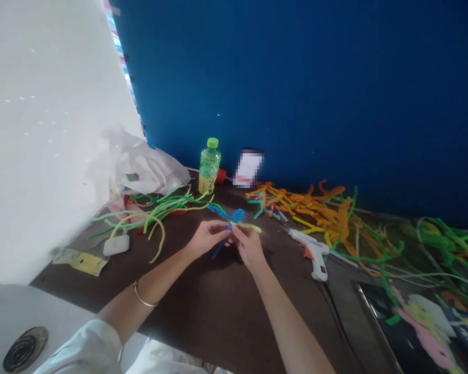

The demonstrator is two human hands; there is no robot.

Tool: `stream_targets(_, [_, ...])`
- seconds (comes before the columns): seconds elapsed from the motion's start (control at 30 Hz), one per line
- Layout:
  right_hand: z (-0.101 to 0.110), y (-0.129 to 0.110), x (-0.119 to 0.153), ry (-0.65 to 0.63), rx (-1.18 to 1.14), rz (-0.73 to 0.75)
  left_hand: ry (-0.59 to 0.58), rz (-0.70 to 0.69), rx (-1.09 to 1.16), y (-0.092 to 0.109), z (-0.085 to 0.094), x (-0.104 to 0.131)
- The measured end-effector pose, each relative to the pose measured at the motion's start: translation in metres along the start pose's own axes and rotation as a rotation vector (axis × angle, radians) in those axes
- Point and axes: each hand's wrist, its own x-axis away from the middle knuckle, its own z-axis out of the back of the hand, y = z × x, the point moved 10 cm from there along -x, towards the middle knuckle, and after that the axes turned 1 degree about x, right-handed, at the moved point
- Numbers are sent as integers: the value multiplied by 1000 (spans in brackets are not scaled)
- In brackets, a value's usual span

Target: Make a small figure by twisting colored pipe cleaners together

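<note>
Both hands meet over the middle of the dark table. My left hand (210,237) has its thumb and fingers closed on a blue fuzzy stem shape (237,215), which has a rounded loop at the top and a stem hanging below the fingers. My right hand (249,245) pinches the same piece from the right, at its middle. A yellow-green stem (251,227) sticks out to the right above my right hand. The fingertips partly hide where the blue and yellow-green stems meet.
Green stems (156,213) and a white plastic bag (152,166) lie left. A green-capped bottle (209,169) and a blurred phone (248,169) stand behind. Orange stems (308,202), a corded glue gun (314,252) and a black tray (378,327) are right.
</note>
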Motion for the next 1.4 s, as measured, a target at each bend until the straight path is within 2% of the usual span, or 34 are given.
stream_targets(0.17, [0,1,0,-17,9,-12,-23,-15,-115,0,-6,2])
stream_targets(0.27, [9,1,-2,48,-17,13,-73,-76,-330,2,-15,6])
stream_targets(0.37, [14,0,-3,104,-62,37,-64,-170,-522,9,-20,12])
stream_targets(0.5, [9,2,0,96,-120,27,-126,-173,-578,7,-26,16])
stream_targets(0.63, [5,8,6,109,-174,-35,-188,-119,-424,0,-31,15])
stream_targets(0.83, [9,-6,9,189,-221,60,-224,168,58,-22,-42,17])
stream_targets(1.07, [-1,-23,12,210,-217,126,-353,267,421,-17,-56,23])
stream_targets(1.13, [-4,-28,12,222,-173,146,-342,223,403,-14,-51,19])
stream_targets(1.23, [-10,-31,11,193,-67,149,-255,38,225,-1,-30,8])
stream_targets(1.3, [-13,-32,11,173,-8,175,-217,-32,86,6,-18,3])
stream_targets(1.4, [-14,-30,10,180,66,209,-106,-122,8,18,0,-1])
